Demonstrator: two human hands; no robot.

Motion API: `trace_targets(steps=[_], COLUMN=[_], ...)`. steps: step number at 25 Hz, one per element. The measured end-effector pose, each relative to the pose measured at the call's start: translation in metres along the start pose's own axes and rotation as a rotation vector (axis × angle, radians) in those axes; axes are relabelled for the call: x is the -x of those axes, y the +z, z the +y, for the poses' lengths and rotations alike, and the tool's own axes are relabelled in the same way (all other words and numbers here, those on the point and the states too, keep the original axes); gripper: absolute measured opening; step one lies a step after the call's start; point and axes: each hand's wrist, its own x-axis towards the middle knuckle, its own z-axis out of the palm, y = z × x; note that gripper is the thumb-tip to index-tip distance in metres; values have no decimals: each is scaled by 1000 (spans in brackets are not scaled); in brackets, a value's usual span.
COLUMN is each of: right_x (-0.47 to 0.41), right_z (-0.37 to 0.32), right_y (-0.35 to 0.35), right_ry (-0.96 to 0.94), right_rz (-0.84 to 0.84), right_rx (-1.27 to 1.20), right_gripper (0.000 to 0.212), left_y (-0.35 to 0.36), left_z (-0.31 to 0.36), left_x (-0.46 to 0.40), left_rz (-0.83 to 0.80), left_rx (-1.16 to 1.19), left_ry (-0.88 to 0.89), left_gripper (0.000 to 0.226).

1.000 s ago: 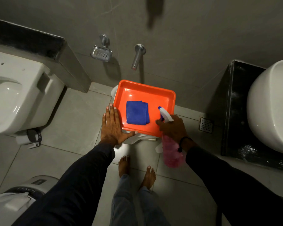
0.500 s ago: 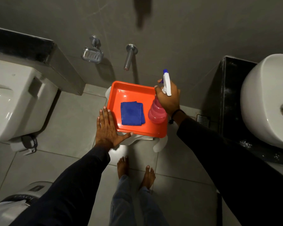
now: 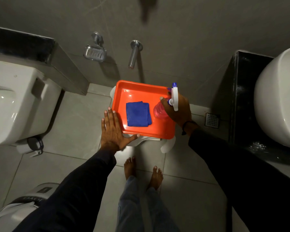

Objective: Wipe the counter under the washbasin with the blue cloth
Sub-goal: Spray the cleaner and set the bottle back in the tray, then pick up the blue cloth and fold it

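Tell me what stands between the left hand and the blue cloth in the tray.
Only the orange tray's raised near-left rim. The left hand lies flat and open at that corner, and the blue cloth lies uncovered just past it. The spray bottle, in the right hand's grip, stands on the cloth's far side.

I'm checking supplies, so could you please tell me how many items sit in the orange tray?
2: the folded blue cloth at its middle, and the pink spray bottle to its right, gripped by the right hand.

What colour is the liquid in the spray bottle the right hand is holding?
Pink, inside the clear plastic spray bottle with a white trigger head; the head view shows it.
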Motion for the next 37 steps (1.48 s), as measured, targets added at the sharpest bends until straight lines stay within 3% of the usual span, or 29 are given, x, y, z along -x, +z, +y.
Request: trace_targets(steps=[6, 9, 12, 17, 20, 23, 30, 37], right_x=[19, 57, 99, 97, 75, 57, 38, 31], right_z=[4, 0, -20, -66, -76, -72, -55, -43], right_y=[-8, -14, -4, 30, 52, 70, 95, 102], right_ry=[133, 354, 531, 508, 442, 397, 421, 557], right_rz=[-89, -122, -187, -285, -405, -491, -565, -471], right_rx=[-28, 94, 235, -10, 1, 78, 149, 98], right_gripper=[57, 74, 74, 44, 40, 43, 45, 39], left_y=[-8, -23, -39, -65, -64, -50, -32, -34], left_z=[4, 9, 18, 29, 30, 34, 46, 48], left_x=[1, 11, 21, 15, -2, -25, -57, -72], left_rz=[-89, -134, -123, -43, -2, -102, -141, -134], left_rx=[-37, -38, -20, 101, 254, 357, 458, 591], left_ry=[-37, -42, -15, 3, -17, -29, -159, -298], left_gripper=[145, 140, 130, 95, 65, 45, 39, 34])
